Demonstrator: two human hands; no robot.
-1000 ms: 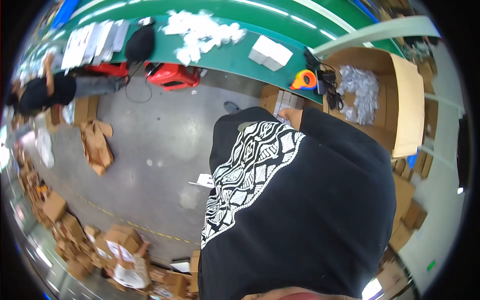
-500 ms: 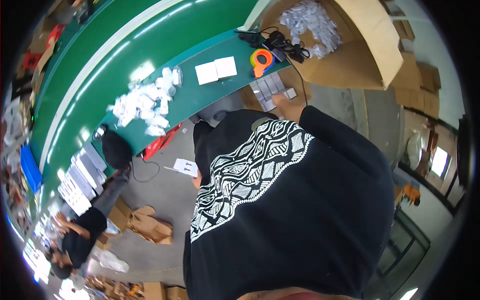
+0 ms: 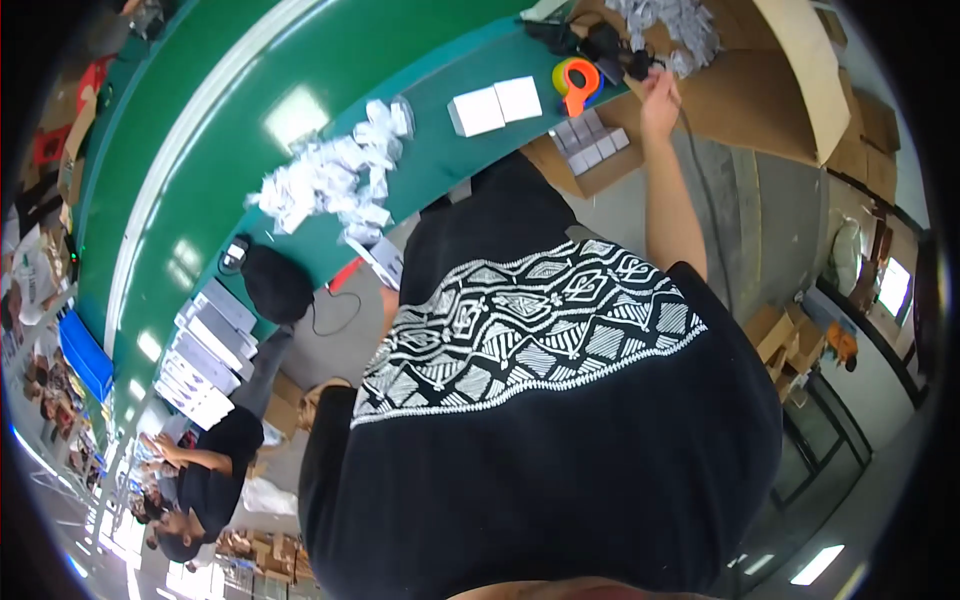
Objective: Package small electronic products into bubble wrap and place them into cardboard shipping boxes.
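My left hand is mostly hidden by my black top. It holds a flat white piece with dark marks, like a small open box, beside the green table edge. My right arm stretches up to the far right. There my right hand is raised at the mouth of a large carton, close to a bundle of black cables. Its fingers are loosely bent and look apart, with nothing visible in them. Below and left of it, a small carton holds several small pale boxes.
On the green table lie a pile of white wrapped packets, two white boxes and an orange tape dispenser. A black bag-like object and stacked pale boxes stand at left. A co-worker works beyond.
My right hand has moved from the small carton up and right to the large carton's mouth. The white piece in my left hand has risen toward the table edge and tilted. My view has shifted.
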